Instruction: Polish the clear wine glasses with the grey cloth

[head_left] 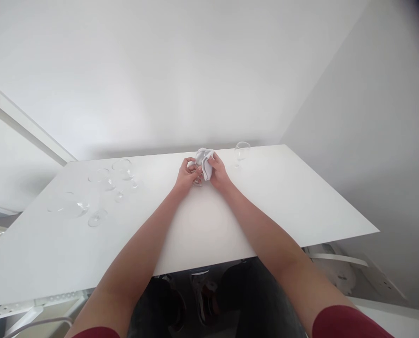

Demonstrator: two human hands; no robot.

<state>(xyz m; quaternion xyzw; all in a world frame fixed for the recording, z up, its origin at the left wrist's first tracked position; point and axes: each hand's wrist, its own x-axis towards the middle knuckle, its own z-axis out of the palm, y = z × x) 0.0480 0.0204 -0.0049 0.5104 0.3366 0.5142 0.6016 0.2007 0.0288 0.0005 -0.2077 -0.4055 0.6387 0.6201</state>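
Observation:
Above the middle of the white table, my left hand (188,173) is closed around a clear stemmed glass (198,182), whose foot shows below the fingers. My right hand (218,171) grips a folded white cloth (206,166) pressed against the glass bowl. The cloth covers much of the bowl, so its rim is partly hidden. A little to the right of my right hand, another stemmed glass (242,151) stands upright near the table's back edge.
At the left of the white table (202,230) stand several clear stemmed glasses (68,205), hard to see against the white. A white wall (181,75) rises behind the table. Below the front edge are dark glossy surfaces and my legs.

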